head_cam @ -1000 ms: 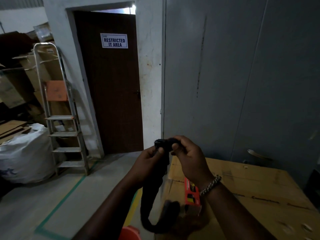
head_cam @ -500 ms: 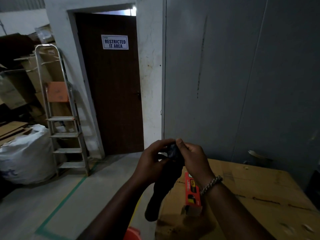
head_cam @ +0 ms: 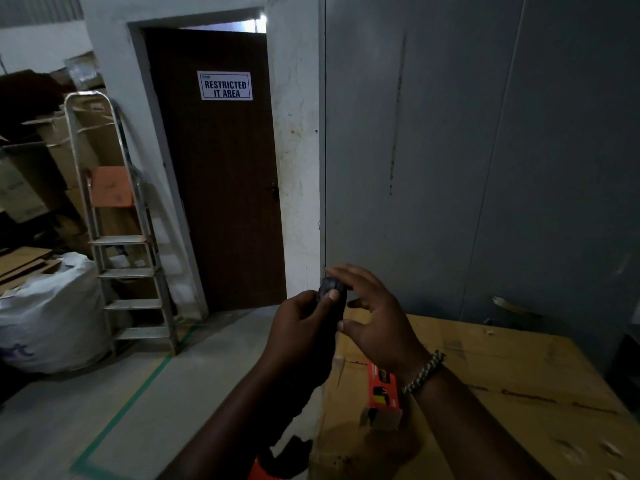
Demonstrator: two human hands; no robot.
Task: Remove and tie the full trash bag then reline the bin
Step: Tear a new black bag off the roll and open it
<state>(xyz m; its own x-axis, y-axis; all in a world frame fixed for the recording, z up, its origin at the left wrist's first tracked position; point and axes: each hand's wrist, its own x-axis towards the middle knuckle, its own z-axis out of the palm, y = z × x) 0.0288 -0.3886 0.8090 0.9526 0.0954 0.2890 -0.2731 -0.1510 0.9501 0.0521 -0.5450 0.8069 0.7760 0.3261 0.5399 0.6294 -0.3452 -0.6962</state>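
Observation:
My left hand (head_cam: 304,327) grips a rolled black trash bag (head_cam: 331,289) near its top end, thumb pressed on it. The rest of the bag hangs down behind my left forearm to a dark tail (head_cam: 294,455) near the bottom edge. My right hand (head_cam: 374,320) hovers just right of the bag's top with its fingers spread, not gripping it. A sliver of the orange bin (head_cam: 259,472) shows at the bottom edge below my arms. An orange box of bags (head_cam: 381,393) lies on the cardboard box under my right wrist.
A large cardboard box (head_cam: 502,393) stands right in front of me against a grey wall. A brown door (head_cam: 225,174) marked "Restricted IT area" is ahead. On the left stand a step ladder (head_cam: 117,244), a white sack (head_cam: 48,317) and stacked cartons. Green tape runs along the floor (head_cam: 128,400).
My right hand has let go of the bag's top and opened its fingers. My left hand keeps hold and has moved slightly up and right.

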